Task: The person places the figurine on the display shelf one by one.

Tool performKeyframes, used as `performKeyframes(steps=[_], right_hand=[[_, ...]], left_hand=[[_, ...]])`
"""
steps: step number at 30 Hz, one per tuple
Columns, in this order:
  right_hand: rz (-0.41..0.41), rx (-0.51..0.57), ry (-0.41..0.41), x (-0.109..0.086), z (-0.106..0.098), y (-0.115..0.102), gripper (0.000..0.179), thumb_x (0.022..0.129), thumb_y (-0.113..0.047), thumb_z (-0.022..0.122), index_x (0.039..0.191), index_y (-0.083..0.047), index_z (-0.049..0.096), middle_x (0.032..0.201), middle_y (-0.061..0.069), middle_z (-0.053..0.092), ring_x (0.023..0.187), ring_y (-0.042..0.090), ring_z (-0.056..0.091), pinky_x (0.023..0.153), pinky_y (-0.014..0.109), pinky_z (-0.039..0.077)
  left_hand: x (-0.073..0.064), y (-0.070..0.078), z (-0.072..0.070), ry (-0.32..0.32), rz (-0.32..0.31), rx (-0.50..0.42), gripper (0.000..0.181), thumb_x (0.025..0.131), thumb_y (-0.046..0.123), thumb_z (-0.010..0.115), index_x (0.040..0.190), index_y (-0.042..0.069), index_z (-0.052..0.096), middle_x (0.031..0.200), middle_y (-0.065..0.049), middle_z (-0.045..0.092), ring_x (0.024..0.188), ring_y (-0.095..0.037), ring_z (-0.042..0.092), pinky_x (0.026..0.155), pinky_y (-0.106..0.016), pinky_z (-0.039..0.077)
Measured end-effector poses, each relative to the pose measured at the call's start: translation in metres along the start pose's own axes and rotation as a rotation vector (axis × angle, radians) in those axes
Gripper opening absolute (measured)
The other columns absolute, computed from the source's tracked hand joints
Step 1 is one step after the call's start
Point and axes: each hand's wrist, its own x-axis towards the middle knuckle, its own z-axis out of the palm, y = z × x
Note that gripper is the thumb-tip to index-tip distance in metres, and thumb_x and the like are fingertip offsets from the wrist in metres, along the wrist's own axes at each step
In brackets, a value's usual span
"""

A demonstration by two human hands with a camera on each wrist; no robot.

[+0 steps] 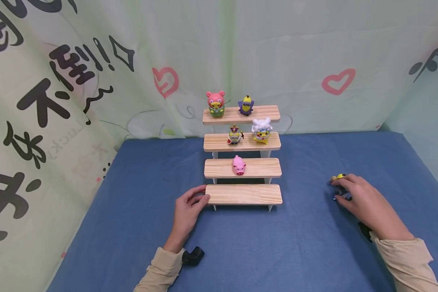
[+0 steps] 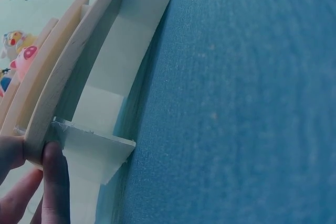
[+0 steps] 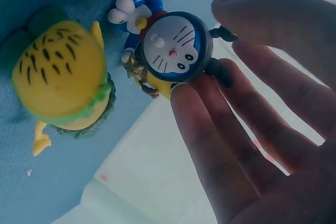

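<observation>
My left hand (image 1: 187, 211) grips the left end of the lowest step of a tiered wooden display stand (image 1: 243, 194), thumb on one side of the board and fingers on the other. In the left wrist view, the fingertips sit at that board's end, by a white support panel (image 2: 94, 148). Far to the right, my right hand (image 1: 368, 205) reaches over small toy figures. In the right wrist view, its fingertips are right at a Doraemon figurine's head (image 3: 170, 53), thumb held apart. Beside it stands a yellow-topped, burger-like figurine (image 3: 60, 74); a partly hidden gold-and-yellow figurine (image 3: 137, 72) shows behind Doraemon.
On the stand's upper steps are a pink bear-eared figurine (image 1: 215, 104), a purple-caped yellow one (image 1: 246, 106), a crowned one (image 1: 234, 136), a white fluffy-hatted one (image 1: 261, 130) and a pink pig (image 1: 239, 165). A blue cloth (image 1: 277, 251) covers the table; printed curtains hang behind.
</observation>
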Motion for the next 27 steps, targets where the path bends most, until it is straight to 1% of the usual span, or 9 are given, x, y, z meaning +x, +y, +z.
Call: performKeyframes(steps=[6,12,16,19,21,27], right_hand=[[0.011,0.014,-0.02,-0.0004,0.0008,0.0027,0.037,0.075,0.002,0.081,0.109,0.006,0.068,0.104,0.025,0.061,0.094,0.041,0.06,0.075,0.056,0.049],[-0.017,0.013,0.01,0.0006,0.0026,0.0057,0.034,0.073,0.005,0.081,0.105,0.005,0.069,0.103,0.026,0.064,0.092,0.042,0.061,0.075,0.056,0.049],[-0.018,0.015,0.004,0.0001,0.0052,0.0077,0.031,0.074,0.005,0.08,0.104,0.006,0.068,0.103,0.026,0.063,0.093,0.045,0.061,0.074,0.057,0.05],[-0.015,0.018,-0.006,-0.0006,0.0064,0.0082,0.03,0.076,0.006,0.079,0.103,0.007,0.068,0.105,0.028,0.063,0.094,0.046,0.061,0.074,0.058,0.05],[-0.017,0.015,0.002,-0.0009,0.0067,0.0078,0.029,0.076,0.006,0.079,0.103,0.006,0.068,0.105,0.028,0.063,0.095,0.046,0.062,0.074,0.058,0.05],[-0.029,0.012,-0.002,0.0023,0.0054,0.0076,0.028,0.076,0.005,0.08,0.102,0.006,0.069,0.101,0.025,0.063,0.091,0.042,0.063,0.073,0.056,0.051]], left_hand=[[0.0005,0.0,0.0001,0.0,0.0,-0.015,0.035,0.09,0.012,0.075,0.123,0.004,0.068,0.121,-0.014,0.067,0.096,-0.019,0.07,0.08,-0.021,0.057],[0.0009,-0.0005,-0.0002,-0.005,0.01,-0.016,0.035,0.09,0.011,0.074,0.123,0.004,0.068,0.121,-0.014,0.067,0.094,-0.015,0.07,0.079,-0.02,0.056],[0.0009,-0.0001,-0.0001,-0.008,0.007,-0.02,0.035,0.09,0.011,0.074,0.123,0.004,0.068,0.121,-0.014,0.067,0.094,-0.014,0.07,0.079,-0.02,0.056],[0.0009,0.0003,0.0002,-0.01,0.005,-0.025,0.035,0.09,0.011,0.074,0.123,0.004,0.067,0.121,-0.015,0.067,0.094,-0.014,0.07,0.079,-0.021,0.057],[0.0008,0.0005,0.0002,-0.009,0.004,-0.028,0.035,0.09,0.011,0.074,0.123,0.004,0.067,0.121,-0.015,0.067,0.094,-0.014,0.07,0.079,-0.021,0.057],[0.0002,0.0004,-0.0002,-0.007,0.008,-0.024,0.035,0.09,0.011,0.074,0.124,0.004,0.067,0.121,-0.015,0.067,0.095,-0.016,0.07,0.079,-0.02,0.056]])
